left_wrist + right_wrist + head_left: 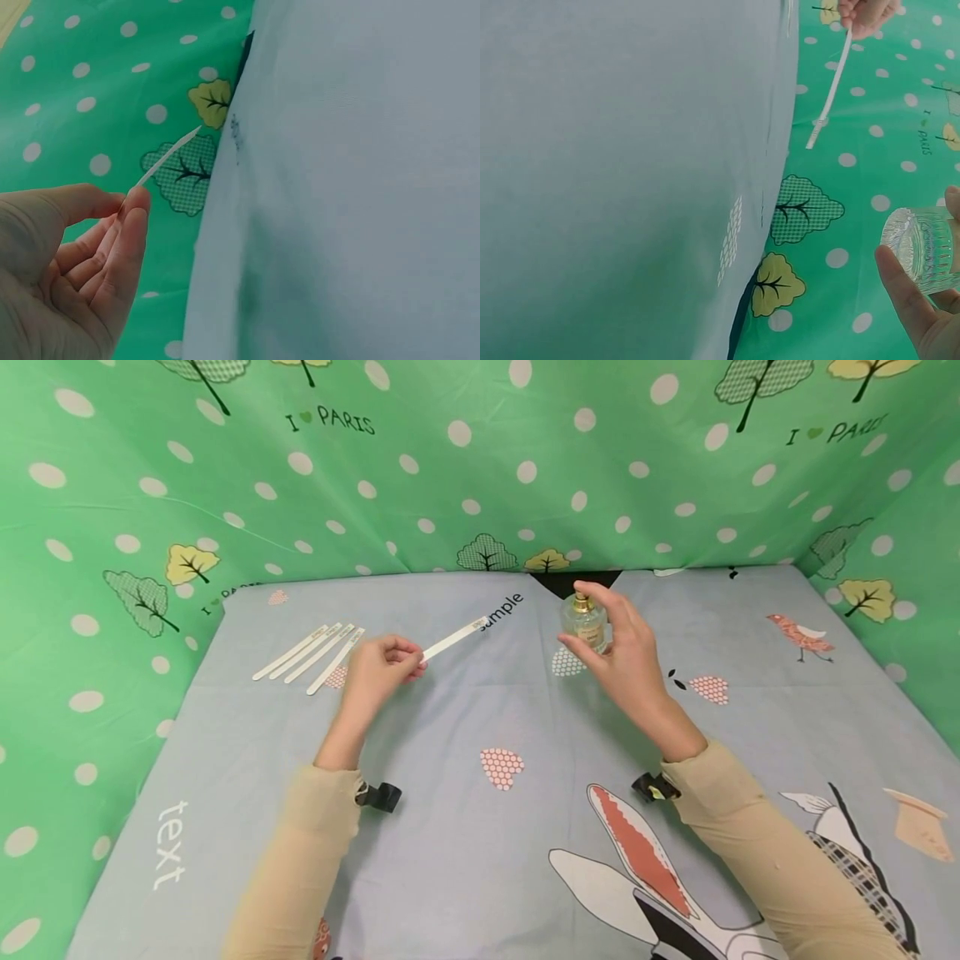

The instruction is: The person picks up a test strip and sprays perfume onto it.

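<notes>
My left hand (381,667) pinches one long white paper tester strip (453,638) by its near end, thumb and fingertips closed on it, so the far printed tip sticks out free toward my right side, up off the grey-blue printed cloth (465,727) on the counter. Left wrist view shows the same: fingers (124,240) curled, strip (166,157) rising thin from between thumb and forefinger, edge-on. My right hand (626,652) wraps a small clear ribbed glass perfume bottle with a gold collar (585,620), thumb below and in front, fingers behind, index finger arched over the top of the sprayer, I judge that is the press position; bottle upright, held above the cloth, not resting. Right wrist view shows the ribbed glass base (922,247) between my thumb and fingers, with the strip tip (826,94) hanging out ahead, apart from the bottle, not touching. So strip tip is between my two hands, nearer the bottle's side, nozzle seems to face it; cannot tell for sure. Just beyond my left hand, four more white paper strips (309,653) lie side by side flat on the cloth, fanned slightly. Green dotted tree-print backdrop (480,468) stands behind both hands.
</notes>
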Demonstrator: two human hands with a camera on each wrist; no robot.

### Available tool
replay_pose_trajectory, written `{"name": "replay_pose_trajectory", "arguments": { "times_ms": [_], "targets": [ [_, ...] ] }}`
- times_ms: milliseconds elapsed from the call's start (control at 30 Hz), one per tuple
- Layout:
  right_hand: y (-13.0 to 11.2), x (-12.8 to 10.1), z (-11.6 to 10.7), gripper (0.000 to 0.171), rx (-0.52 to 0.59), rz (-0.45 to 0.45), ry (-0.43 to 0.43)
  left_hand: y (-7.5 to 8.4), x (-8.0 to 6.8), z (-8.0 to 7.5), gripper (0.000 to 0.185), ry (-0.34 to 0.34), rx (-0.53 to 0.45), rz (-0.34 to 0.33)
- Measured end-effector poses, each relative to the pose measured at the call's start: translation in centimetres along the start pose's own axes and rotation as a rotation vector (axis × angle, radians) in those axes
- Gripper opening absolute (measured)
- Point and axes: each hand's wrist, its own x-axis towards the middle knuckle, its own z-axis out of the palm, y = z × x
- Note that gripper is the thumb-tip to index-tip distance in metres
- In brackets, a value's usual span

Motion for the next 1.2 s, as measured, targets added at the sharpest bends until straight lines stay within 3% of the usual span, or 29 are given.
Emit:
{"name": "replay_pose_trajectory", "arguments": {
  "times_ms": [300,633,933,1200],
  "targets": [
    [0.1,-0.1,0.1,0.065,0.001,-0.006,-0.005,-1.3,-0.2,1.3,0.02,-0.078,-0.074,-0.063],
    [0.2,-0.1,0.1,0.066,-0.001,-0.018,-0.006,-1.4,-0.8,2.7,0.02,-0.141,-0.126,-0.078],
    [0.3,-0.1,0.2,0.066,0.001,-0.02,-0.006,-1.7,-1.1,3.5,0.019,-0.193,-0.095,-0.086],
    [0.4,-0.1,0.2,0.067,0.002,-0.007,-0.006,-2.3,-1.3,2.8,0.026,-0.243,-0.062,-0.139]
  ]
}}
